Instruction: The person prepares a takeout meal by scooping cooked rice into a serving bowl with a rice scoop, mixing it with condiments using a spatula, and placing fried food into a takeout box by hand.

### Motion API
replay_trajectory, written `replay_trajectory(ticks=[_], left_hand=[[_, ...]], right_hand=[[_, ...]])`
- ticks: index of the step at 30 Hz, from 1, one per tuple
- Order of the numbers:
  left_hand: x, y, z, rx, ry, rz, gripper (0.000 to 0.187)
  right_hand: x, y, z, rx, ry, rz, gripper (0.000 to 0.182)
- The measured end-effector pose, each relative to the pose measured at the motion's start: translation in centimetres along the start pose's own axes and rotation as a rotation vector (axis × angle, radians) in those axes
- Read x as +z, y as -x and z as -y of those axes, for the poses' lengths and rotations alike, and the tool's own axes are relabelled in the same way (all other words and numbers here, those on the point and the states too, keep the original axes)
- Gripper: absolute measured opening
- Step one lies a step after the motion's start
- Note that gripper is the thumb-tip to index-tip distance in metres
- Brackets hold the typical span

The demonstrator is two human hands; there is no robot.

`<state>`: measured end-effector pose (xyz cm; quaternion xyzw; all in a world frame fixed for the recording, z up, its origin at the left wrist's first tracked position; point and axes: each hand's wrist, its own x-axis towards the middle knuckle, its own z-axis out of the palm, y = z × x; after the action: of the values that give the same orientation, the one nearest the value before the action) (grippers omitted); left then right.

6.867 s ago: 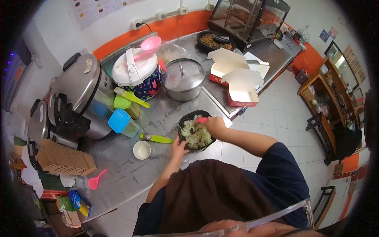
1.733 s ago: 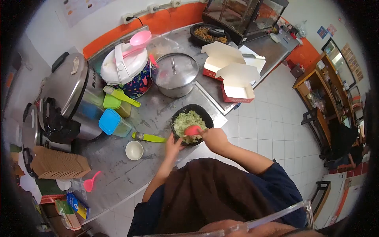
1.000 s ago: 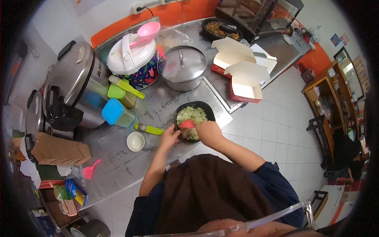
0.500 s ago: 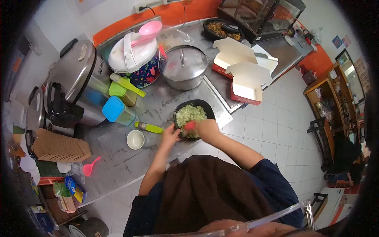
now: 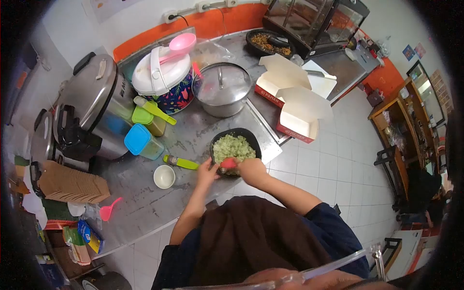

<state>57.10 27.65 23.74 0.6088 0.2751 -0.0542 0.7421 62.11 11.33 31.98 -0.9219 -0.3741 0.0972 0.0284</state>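
A black bowl [image 5: 259, 149] sits at the front edge of the metal counter, filled with pale green, rice-like food [image 5: 234, 146]. My left hand [image 5: 207, 172] grips the bowl's near left rim. In the closed fingers of my right hand [image 5: 253, 172] is a red spoon [image 5: 228, 163], its head low over the near part of the food. Its handle is mostly hidden by the fist. Left of the bowl lies a green-handled brush [image 5: 181, 162], close to my left hand. A small white cup [image 5: 164, 177] stands beyond it.
Behind the bowl stands a lidded metal pot [image 5: 223, 92]. Open food boxes [image 5: 299, 116] are at the right. A blue-lidded container [image 5: 139, 138], a large rice cooker [image 5: 94, 106], stacked brown cartons [image 5: 72, 183] and a pink spoon [image 5: 110, 210] occupy the left.
The red spoon has shifted slightly toward the bowl's near left side with my right hand. My left hand still holds the rim. The camera view has tilted slightly.
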Motion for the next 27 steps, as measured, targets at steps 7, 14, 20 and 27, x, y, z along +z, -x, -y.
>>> replay_trajectory(ticks=[7,14,20,27], left_hand=[[0.5,0.2,-0.1,0.039,-0.034,-0.058,0.047],[0.1,0.1,0.6,0.062,0.020,-0.015,0.045],[-0.3,0.3,1.8,0.089,0.091,-0.043,0.048],[-0.7,1.8,0.5,0.023,0.022,-0.111,0.050]], right_hand=[[-0.7,0.4,-2.9,0.115,0.042,0.075,0.025],[0.3,0.1,-0.6,0.045,-0.021,0.057,0.031],[-0.2,3.0,-13.6,0.465,-0.033,-0.689,0.035],[4.3,0.3,-17.9,0.290,-0.056,-0.407,0.009]])
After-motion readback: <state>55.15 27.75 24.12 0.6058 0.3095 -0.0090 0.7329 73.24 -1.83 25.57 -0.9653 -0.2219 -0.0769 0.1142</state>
